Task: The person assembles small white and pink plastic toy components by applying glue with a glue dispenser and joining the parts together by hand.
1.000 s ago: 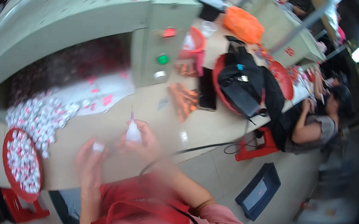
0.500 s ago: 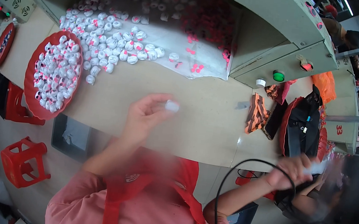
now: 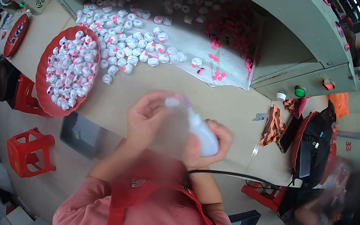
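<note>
head cam, only one view, nothing shared | looks steeply down from above the beige workbench | close on its near edge, hands mid-frame | far side up top | fisheye bends the rim, floor and red stool lower left

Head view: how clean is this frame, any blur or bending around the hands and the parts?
Head view: the left hand and right hand with the white squeeze bottle are motion-smeared; the red tray of small white parts and the pile behind it read fairly sharp; the bench edge bows from fisheye; corners go black; lighting is even, with no harsh glare.
</note>
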`<action>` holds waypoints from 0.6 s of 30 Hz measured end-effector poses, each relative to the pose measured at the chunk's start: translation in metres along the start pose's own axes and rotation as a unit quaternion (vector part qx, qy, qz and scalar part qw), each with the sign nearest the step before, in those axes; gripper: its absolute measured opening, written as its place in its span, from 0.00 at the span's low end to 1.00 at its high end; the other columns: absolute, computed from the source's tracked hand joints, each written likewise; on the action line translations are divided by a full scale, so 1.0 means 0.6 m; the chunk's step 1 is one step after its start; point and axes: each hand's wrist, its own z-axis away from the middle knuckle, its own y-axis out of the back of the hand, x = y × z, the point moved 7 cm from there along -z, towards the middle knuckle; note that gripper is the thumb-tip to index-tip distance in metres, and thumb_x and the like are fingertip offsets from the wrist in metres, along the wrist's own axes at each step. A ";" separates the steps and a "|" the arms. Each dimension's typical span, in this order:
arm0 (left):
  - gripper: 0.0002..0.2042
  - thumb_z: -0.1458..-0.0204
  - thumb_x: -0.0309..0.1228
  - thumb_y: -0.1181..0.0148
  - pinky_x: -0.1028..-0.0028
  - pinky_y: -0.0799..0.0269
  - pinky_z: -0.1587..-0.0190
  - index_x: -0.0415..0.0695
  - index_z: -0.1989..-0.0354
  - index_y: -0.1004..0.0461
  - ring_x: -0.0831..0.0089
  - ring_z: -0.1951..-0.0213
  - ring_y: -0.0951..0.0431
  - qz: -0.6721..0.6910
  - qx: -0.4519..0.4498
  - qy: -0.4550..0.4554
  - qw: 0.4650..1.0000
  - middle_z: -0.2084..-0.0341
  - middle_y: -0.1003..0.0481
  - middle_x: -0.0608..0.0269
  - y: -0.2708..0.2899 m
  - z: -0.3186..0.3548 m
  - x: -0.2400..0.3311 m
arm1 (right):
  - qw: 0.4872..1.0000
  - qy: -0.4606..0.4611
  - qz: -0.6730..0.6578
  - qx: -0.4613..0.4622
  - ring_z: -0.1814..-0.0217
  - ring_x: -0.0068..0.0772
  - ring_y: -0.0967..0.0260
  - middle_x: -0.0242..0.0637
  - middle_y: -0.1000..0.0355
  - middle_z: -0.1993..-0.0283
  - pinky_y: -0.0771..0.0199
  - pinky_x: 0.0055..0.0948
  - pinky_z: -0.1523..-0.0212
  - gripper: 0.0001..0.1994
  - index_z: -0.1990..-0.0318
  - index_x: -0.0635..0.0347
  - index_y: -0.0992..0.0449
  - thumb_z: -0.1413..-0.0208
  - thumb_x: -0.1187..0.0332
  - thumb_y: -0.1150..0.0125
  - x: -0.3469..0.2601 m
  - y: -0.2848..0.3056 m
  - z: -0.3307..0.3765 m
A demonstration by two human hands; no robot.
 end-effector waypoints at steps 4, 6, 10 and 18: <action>0.15 0.55 0.16 0.46 0.80 0.32 0.58 0.36 0.56 0.33 0.73 0.61 0.27 -0.021 0.024 0.039 0.999 0.62 0.28 0.56 0.015 -0.008 -0.021 | 0.988 -0.032 -0.073 -0.135 0.75 0.39 0.31 0.41 0.31 0.74 0.30 0.30 0.74 0.22 0.59 0.62 0.34 0.65 0.73 0.32 0.039 -0.079 0.081; 0.16 0.55 0.15 0.47 0.79 0.32 0.56 0.35 0.56 0.34 0.72 0.59 0.27 -0.020 0.030 0.024 0.999 0.60 0.29 0.55 0.024 -0.008 -0.025 | 0.987 0.006 -0.049 -0.152 0.72 0.38 0.29 0.40 0.29 0.71 0.29 0.30 0.70 0.19 0.62 0.62 0.30 0.66 0.72 0.31 -0.008 -0.103 0.043; 0.15 0.55 0.15 0.47 0.76 0.32 0.56 0.33 0.56 0.34 0.69 0.59 0.27 -0.002 0.017 0.019 1.000 0.62 0.29 0.55 0.032 -0.008 -0.033 | 0.984 0.091 0.005 -0.153 0.76 0.35 0.32 0.39 0.30 0.73 0.33 0.27 0.75 0.21 0.60 0.64 0.31 0.65 0.71 0.34 -0.106 -0.012 -0.063; 0.15 0.55 0.17 0.46 0.75 0.30 0.56 0.35 0.56 0.34 0.69 0.62 0.26 -0.075 -0.085 0.052 0.992 0.62 0.29 0.57 -0.047 0.009 -0.029 | 0.906 0.173 0.144 0.360 0.83 0.14 0.53 0.27 0.46 0.81 0.55 0.13 0.84 0.18 0.54 0.69 0.37 0.45 0.63 0.53 -0.309 0.603 -0.087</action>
